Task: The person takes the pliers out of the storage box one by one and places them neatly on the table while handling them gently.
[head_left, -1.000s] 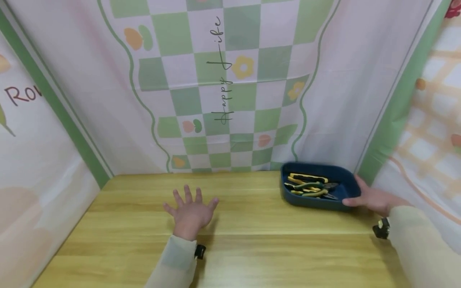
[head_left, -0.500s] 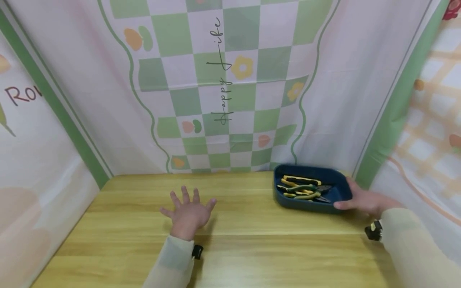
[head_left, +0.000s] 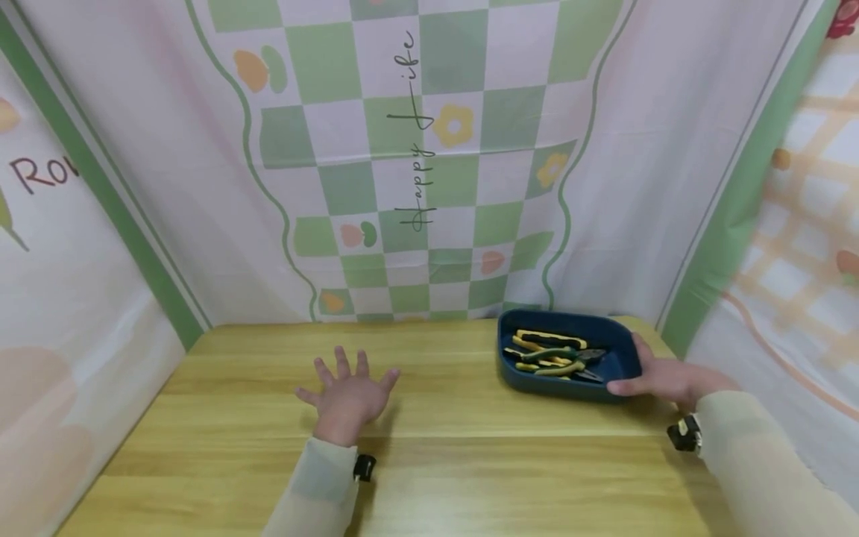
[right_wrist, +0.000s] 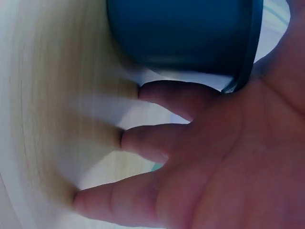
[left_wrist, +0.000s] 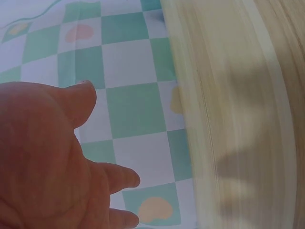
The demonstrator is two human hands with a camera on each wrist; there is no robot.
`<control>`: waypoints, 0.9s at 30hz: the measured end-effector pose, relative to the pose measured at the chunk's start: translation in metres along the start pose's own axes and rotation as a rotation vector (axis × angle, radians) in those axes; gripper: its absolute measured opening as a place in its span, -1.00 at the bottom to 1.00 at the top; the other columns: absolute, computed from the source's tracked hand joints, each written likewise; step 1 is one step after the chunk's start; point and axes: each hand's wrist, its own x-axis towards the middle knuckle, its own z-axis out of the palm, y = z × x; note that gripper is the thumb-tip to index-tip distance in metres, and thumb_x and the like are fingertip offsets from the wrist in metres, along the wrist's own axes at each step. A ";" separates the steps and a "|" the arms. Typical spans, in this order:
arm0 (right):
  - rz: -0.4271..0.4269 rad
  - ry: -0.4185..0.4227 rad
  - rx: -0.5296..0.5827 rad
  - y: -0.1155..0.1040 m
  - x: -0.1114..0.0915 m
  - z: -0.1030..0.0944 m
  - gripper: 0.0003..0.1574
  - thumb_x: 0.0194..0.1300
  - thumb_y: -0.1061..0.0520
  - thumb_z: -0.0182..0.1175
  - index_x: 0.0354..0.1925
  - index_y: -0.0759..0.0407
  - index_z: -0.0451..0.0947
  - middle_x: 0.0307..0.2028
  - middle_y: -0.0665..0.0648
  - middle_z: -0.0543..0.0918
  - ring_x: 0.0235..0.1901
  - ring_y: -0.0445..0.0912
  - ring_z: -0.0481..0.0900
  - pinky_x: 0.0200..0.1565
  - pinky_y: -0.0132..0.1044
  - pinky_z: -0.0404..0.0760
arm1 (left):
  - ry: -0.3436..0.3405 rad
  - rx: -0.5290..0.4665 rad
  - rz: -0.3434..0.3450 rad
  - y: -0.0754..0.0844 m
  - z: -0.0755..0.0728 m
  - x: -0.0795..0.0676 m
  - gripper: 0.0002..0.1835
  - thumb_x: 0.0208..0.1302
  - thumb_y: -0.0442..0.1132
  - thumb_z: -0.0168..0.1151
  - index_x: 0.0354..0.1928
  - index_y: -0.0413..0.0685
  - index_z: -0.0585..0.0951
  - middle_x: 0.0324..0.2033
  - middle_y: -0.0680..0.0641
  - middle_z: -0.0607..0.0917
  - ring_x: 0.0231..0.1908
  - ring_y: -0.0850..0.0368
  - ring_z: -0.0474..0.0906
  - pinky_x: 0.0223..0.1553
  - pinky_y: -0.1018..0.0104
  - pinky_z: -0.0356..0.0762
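In the head view a dark blue tray (head_left: 570, 386) sits at the back right of the wooden table. Inside lie pliers (head_left: 560, 369) with green and yellow handles, a yellow-and-black tool (head_left: 550, 338) and other yellow-handled tools, partly overlapping. My right hand (head_left: 664, 379) rests against the tray's right end, its thumb at the near corner. In the right wrist view its visible fingers (right_wrist: 157, 140) are straight and spread beside the tray wall (right_wrist: 186, 33). My left hand (head_left: 352, 403) holds nothing, its fingers spread, well left of the tray; the left wrist view shows part of it (left_wrist: 43, 152).
The wooden table (head_left: 456, 477) spreads out in front of both hands. A green-and-white checked cloth (head_left: 429, 186) hangs along its back edge. Printed cloths also hang at the left (head_left: 67, 298) and right (head_left: 798, 313). A black wrist device (head_left: 684, 434) sits at my right cuff.
The tray with its tools has slid left and slightly nearer, with my right hand against its right end. My left hand has drifted a little to the left, fingers still spread.
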 end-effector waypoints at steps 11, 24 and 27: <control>0.030 -0.041 -0.029 -0.014 -0.005 0.012 0.57 0.33 -0.12 0.32 0.37 0.20 -0.90 0.35 0.59 -0.67 0.29 0.62 -0.46 0.06 0.60 -0.02 | -0.006 -0.031 0.000 -0.004 -0.006 -0.001 -0.06 0.39 0.48 -0.30 0.57 -0.02 0.01 0.51 -0.29 -0.33 0.39 -0.49 -0.58 0.00 -0.65 -0.62; -0.062 -0.033 -0.113 -0.028 -0.011 0.036 0.62 0.25 -0.12 0.39 0.40 0.33 -0.81 0.35 0.74 -0.43 0.29 0.63 -0.08 0.23 0.44 -0.02 | 0.001 -0.017 0.005 -0.004 -0.011 0.000 -0.02 0.34 0.54 -0.39 0.58 0.03 -0.02 0.51 -0.27 -0.33 0.39 -0.46 -0.59 0.00 -0.65 -0.61; -0.066 -0.039 -0.125 -0.032 -0.013 0.041 0.63 0.25 -0.13 0.40 0.40 0.34 -0.80 0.34 0.76 -0.39 0.29 0.62 -0.04 0.23 0.43 0.01 | 0.000 -0.019 0.012 -0.004 -0.013 0.000 -0.02 0.34 0.54 -0.39 0.58 0.03 -0.02 0.51 -0.27 -0.34 0.40 -0.46 -0.60 -0.01 -0.64 -0.64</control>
